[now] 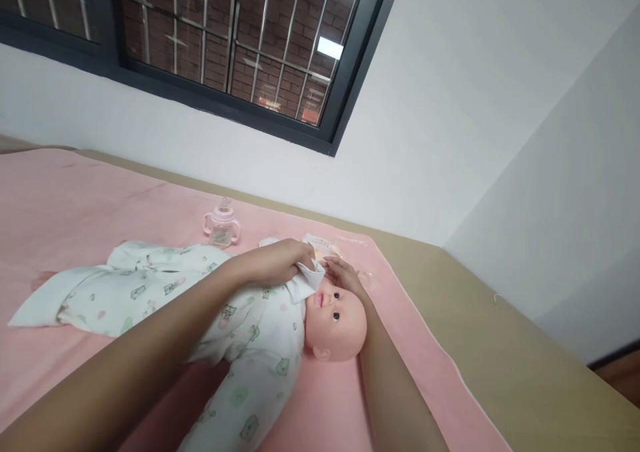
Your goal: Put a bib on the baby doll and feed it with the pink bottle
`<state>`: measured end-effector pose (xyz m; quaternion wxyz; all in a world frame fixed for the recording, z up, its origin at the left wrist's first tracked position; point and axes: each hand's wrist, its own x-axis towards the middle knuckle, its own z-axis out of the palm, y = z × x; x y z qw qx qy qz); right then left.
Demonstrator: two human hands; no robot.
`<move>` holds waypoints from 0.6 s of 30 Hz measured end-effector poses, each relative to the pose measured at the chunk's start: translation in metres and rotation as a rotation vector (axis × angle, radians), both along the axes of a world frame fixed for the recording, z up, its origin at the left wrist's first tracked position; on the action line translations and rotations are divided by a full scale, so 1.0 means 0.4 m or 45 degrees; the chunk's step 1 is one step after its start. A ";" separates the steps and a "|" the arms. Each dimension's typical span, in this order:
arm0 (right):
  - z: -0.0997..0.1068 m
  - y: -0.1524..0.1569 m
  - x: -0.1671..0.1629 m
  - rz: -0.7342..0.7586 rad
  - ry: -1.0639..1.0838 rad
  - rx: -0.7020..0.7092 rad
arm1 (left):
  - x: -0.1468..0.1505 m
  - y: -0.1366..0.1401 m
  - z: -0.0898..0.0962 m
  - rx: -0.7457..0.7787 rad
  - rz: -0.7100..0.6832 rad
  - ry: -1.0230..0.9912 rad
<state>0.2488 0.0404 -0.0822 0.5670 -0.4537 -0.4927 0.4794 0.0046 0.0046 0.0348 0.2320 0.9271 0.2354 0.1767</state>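
A baby doll (343,335) with a bald head lies on its back on a pink mat (330,399), dressed in a white printed outfit (265,332). My left hand (283,263) reaches across its chest, closed on a white cloth (311,279) by the doll's chin and mouth. Beyond the head, my right hand (345,275) rests against the far side of the doll's face. Its fingers are stretched out, slightly curved, and hold nothing visible. A pale packet (323,242) lies just behind my hands, partly covered by them.
A pink baby bottle (223,225) with two handles stands upright on the mat beyond the doll's body. The mat lies on a tan surface (480,325) that meets white walls. Above is a dark-framed window (225,99) with metal bars outside.
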 end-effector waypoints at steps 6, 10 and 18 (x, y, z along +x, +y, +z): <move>-0.018 0.037 0.011 0.031 0.013 -0.017 | 0.002 -0.003 0.000 -0.027 0.019 0.045; -0.027 0.032 0.009 0.067 0.061 -0.002 | 0.001 -0.005 0.002 -0.047 -0.002 0.048; -0.036 0.043 0.017 0.047 0.000 0.053 | -0.002 -0.009 0.009 -0.040 -0.024 0.063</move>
